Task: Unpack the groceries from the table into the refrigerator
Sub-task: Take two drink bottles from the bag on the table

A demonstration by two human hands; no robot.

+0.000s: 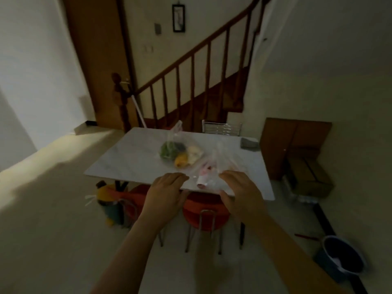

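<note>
A white marble-look table (131,158) stands ahead of me. On it lies a clear plastic bag of produce (180,153) with green, yellow, dark and pale items. Nearer the front edge sits a second clear bag (209,177) with small pink-and-white containers. My left hand (167,192) hovers palm down at the table's front edge, just left of that bag, fingers apart and holding nothing. My right hand (239,194) reaches in on the bag's right side, fingers curled at the plastic; whether it grips the bag is unclear.
A red chair (204,215) is tucked under the front edge, another chair (221,127) at the far side. A stuffed toy (108,200) sits on the floor left. A grey cloth (249,143), cardboard boxes (307,175), a blue bucket (339,257) and a wooden staircase (191,81) surround the table.
</note>
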